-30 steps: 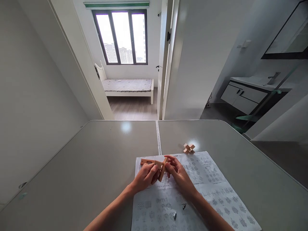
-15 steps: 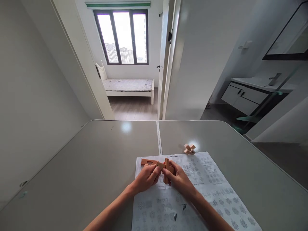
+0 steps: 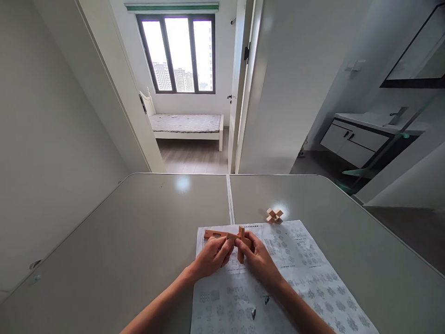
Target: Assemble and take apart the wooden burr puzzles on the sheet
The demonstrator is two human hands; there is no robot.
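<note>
Both hands meet over the printed sheet, closed on wooden burr puzzle pieces. My left hand pinches a light wooden piece between thumb and fingers. Just beyond it lies a long, darker notched wooden piece with a cut-out; whether the left fingers touch it I cannot tell. My right hand grips an upright wooden piece, which crosses the end of the light one, with more wood partly hidden behind the fingers. A cross-shaped wooden burr puzzle rests on the table beyond the sheet's top edge.
The grey table has a pale seam down its middle. Two small dark bits lie on the sheet between my forearms. Past the table's far edge are a doorway, a bed and a window; a washbasin cabinet stands at right.
The upright piece has shifted slightly up and to the right with my right fingers, and its lower end shows a little less. My left hand has barely moved.
</note>
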